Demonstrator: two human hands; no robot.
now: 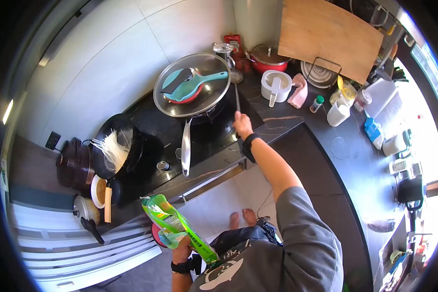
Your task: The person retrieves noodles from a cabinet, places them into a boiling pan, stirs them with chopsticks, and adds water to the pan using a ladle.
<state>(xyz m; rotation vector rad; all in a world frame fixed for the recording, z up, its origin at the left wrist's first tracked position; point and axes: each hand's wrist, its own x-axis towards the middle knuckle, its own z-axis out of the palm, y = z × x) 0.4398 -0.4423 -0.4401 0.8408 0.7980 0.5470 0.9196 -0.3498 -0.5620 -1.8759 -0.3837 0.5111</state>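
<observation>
My left hand [182,249] grips a bright green plastic packet [180,226] near my waist; its torn top points toward the stove. My right hand [242,125] is closed around a long, thin grey handle [237,100] at the right edge of the black cooktop [175,138]. What that handle belongs to is unclear. Beside it, a glass lid [210,100] covers a pan with a steel handle [186,146]. A turquoise pan-shaped utensil [194,85] and a dark flat piece [177,81] show on or under the glass. White noodle strands [113,151] stick out of a black wok [100,165] at left.
A wooden handle [108,204] juts out near a white plate [98,191] and a lidded pot [85,210]. Behind stands a red pot [267,58]. To the right are a white lidded container [276,85], a pink cloth [298,91] and a green-capped jar [317,103].
</observation>
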